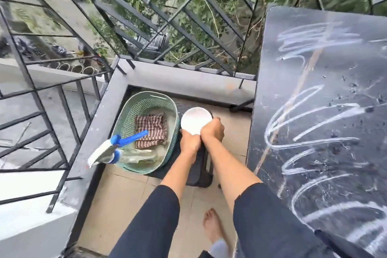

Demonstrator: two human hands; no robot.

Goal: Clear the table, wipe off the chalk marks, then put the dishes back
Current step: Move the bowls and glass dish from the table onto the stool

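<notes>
Two hands close on one white dish: the left hand curls round its near rim and the right hand grips the rim just beside it, the knuckles of both touching. The dish sits over the far end of a low black seat on the balcony floor, off the desk and to its left.

On that seat, touching the dish's left side, stands a green woven-pattern plastic basket. A folded brown-and-white checked cloth lies flat inside it, and a spray bottle with a blue trigger leans over the basket's near-left rim.

Along the right side runs the desk, a black top with a rounded far-left corner. White chalk marks loop across it from the far end to the near edge, with dark crumbs scattered among them.

The floor is beige tile, with a bare foot planted on it below the arms. A grey concrete ledge borders the balcony corner, topped by a dark metal railing of crossed bars, with green foliage beyond.
</notes>
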